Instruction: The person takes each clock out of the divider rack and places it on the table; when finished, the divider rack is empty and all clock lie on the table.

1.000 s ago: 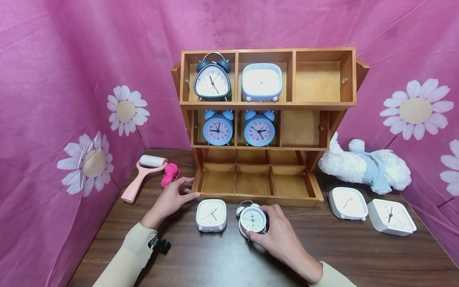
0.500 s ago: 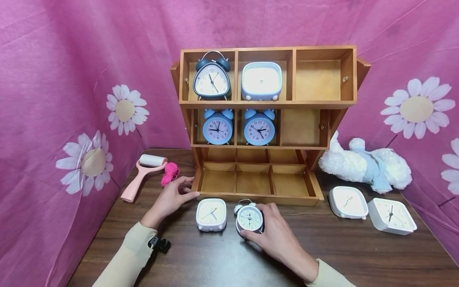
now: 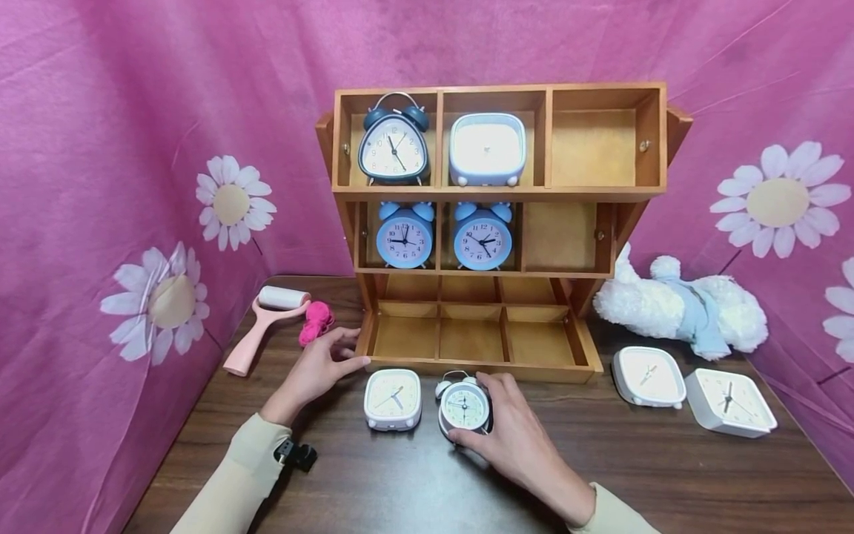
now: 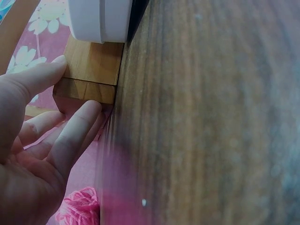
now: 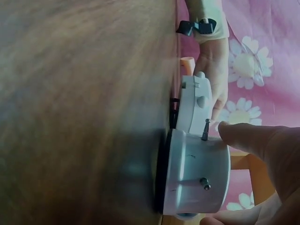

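Partly vis., bell clock (image 3: pixel 465 408) (behind R hand (image 3: pixel 519 437)).

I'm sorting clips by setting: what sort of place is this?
Likely a staged tabletop recording corner: pink daisy-print cloth hangs behind a wood-grain table, which bears a wooden shelf unit and several clocks.

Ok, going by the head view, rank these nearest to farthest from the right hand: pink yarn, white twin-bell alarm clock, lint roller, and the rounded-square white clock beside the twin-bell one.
1. White twin-bell alarm clock: in the right hand.
2. Rounded-square white clock: left of it.
3. Pink yarn: left of the wooden rack.
4. Lint roller: farthest, left of the yarn.
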Action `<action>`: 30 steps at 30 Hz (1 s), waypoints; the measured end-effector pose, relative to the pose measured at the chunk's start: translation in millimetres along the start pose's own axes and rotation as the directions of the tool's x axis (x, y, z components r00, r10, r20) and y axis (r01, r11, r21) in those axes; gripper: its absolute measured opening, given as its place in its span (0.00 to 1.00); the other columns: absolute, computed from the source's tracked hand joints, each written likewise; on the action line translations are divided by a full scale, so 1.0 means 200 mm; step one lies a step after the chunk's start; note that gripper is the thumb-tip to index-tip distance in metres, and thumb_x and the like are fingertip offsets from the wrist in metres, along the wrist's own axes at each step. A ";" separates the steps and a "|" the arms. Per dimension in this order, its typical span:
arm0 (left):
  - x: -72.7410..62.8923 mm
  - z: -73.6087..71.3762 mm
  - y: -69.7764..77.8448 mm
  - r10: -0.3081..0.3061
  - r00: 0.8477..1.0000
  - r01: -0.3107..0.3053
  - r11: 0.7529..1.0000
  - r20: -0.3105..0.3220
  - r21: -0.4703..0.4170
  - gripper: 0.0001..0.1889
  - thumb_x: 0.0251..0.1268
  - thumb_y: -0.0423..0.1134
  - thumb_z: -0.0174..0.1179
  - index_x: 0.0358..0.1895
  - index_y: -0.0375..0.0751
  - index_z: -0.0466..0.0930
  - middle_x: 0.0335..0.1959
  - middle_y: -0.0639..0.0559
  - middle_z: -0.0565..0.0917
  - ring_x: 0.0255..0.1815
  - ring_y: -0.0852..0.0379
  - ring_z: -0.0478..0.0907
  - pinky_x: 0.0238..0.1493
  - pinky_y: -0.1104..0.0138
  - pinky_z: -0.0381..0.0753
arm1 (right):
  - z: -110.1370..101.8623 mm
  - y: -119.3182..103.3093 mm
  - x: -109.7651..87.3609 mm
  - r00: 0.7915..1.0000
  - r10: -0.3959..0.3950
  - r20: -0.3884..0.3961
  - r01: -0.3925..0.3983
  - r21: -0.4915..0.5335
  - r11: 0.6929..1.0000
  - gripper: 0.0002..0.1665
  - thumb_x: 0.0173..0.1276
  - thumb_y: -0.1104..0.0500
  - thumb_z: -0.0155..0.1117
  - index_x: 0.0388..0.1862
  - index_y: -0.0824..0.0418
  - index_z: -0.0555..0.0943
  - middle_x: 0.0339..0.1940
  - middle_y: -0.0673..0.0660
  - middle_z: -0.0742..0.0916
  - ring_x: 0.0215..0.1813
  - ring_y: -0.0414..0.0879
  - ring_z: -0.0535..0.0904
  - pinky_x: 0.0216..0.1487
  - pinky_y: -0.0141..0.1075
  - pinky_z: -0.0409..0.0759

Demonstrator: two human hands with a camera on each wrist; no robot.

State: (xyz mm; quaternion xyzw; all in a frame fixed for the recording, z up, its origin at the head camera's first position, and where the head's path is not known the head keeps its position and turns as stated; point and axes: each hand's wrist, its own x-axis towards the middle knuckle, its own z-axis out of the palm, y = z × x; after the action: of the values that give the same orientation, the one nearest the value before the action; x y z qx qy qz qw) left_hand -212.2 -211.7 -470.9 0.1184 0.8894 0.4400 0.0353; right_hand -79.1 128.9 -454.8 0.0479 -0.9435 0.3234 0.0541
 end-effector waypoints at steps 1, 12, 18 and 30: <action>0.00 0.00 0.00 -0.001 1.000 0.001 1.000 -0.001 -0.001 0.29 0.71 0.42 0.79 0.71 0.35 0.83 0.59 0.36 0.92 0.53 0.47 0.93 0.51 0.66 0.87 | 0.00 0.00 0.00 1.000 -0.003 0.001 0.003 -0.005 1.000 0.60 0.49 0.40 0.95 0.76 0.64 0.79 0.61 0.57 0.85 0.60 0.53 0.86 0.62 0.54 0.87; 0.01 0.00 -0.01 0.008 1.000 -0.008 1.000 0.000 0.013 0.29 0.72 0.44 0.79 0.71 0.36 0.83 0.59 0.37 0.92 0.53 0.47 0.93 0.52 0.63 0.88 | -0.03 0.00 0.02 1.000 -0.031 0.003 0.031 -0.022 0.999 0.60 0.51 0.38 0.94 0.78 0.63 0.79 0.64 0.59 0.86 0.65 0.57 0.85 0.67 0.58 0.84; 0.01 0.00 -0.01 0.012 1.000 -0.012 1.000 0.003 0.015 0.30 0.73 0.43 0.79 0.72 0.36 0.83 0.59 0.37 0.92 0.53 0.48 0.93 0.52 0.63 0.87 | -0.03 0.00 0.01 0.999 -0.050 0.005 0.050 -0.009 0.999 0.62 0.50 0.39 0.95 0.79 0.62 0.78 0.65 0.58 0.86 0.67 0.55 0.84 0.68 0.57 0.84; 0.01 0.00 0.00 0.014 1.000 -0.014 1.000 0.005 0.013 0.30 0.72 0.42 0.78 0.72 0.35 0.83 0.57 0.38 0.93 0.52 0.47 0.93 0.52 0.64 0.88 | -0.11 0.00 0.07 0.975 -0.213 -0.066 0.218 0.078 0.973 0.59 0.59 0.47 0.92 0.85 0.58 0.72 0.76 0.61 0.82 0.75 0.60 0.83 0.72 0.62 0.84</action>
State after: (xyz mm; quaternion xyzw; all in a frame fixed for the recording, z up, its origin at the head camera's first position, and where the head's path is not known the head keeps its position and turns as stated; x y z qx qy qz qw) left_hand -213.5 -211.2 -472.0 0.1257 0.8914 0.4342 0.0336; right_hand -90.9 142.2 -435.7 0.1431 -0.9162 0.3565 0.1137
